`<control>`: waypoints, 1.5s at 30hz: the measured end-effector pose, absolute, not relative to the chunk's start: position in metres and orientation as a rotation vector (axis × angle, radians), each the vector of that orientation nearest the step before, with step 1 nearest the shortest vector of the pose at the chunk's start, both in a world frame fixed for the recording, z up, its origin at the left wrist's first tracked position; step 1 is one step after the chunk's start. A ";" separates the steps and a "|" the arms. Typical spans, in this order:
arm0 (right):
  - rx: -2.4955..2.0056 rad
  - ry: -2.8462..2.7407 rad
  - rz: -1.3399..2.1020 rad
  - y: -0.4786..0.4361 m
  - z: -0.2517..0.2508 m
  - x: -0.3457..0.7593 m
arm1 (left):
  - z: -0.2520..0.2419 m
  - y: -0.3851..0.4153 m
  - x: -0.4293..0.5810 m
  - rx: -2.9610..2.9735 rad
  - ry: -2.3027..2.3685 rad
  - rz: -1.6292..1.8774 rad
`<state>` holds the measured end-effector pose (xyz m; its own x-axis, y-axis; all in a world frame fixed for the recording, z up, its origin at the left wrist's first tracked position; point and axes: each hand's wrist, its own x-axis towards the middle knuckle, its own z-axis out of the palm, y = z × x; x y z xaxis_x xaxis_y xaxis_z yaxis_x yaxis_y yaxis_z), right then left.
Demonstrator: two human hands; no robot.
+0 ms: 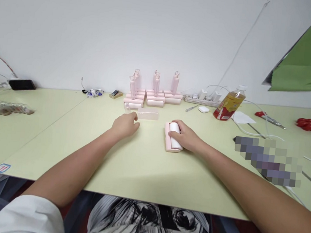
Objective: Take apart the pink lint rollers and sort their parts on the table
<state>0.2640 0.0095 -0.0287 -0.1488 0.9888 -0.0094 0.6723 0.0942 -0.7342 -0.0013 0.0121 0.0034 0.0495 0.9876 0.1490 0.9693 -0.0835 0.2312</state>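
Note:
My right hand (187,135) is closed around a pink lint roller (167,139) with a white roll, which rests on the table. Its thumb lies across the white roll. My left hand (125,125) is over the table further left, thumb and index finger apart. Just beyond its fingers is a small translucent pink piece (128,107); whether they touch it is hidden. A clear pink cover (148,114) lies to the right of that hand. Behind, several more pink lint rollers (155,102) lie in rows, with slim pink pieces with loops (157,85) upright on them.
At the back right are a power strip (201,100), a white case (203,109) and a drink bottle (229,104). Red-handled pliers (270,119) and white cables lie further right. A coiled cable (93,93) and a black device (22,84) are on the left.

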 end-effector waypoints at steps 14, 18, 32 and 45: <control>-1.446 -1.598 1.157 0.010 -0.031 0.262 | -0.019 0.054 -0.037 1.832 2.039 1.023; -1.311 -1.389 1.311 0.008 -0.028 0.258 | -0.015 0.049 -0.034 1.949 2.020 1.176; -0.787 -1.039 1.725 -0.008 -0.011 0.255 | -0.004 -0.015 0.018 2.718 0.988 0.780; -0.922 -1.230 1.579 -0.013 -0.015 0.250 | -0.004 -0.020 0.022 2.704 1.024 0.698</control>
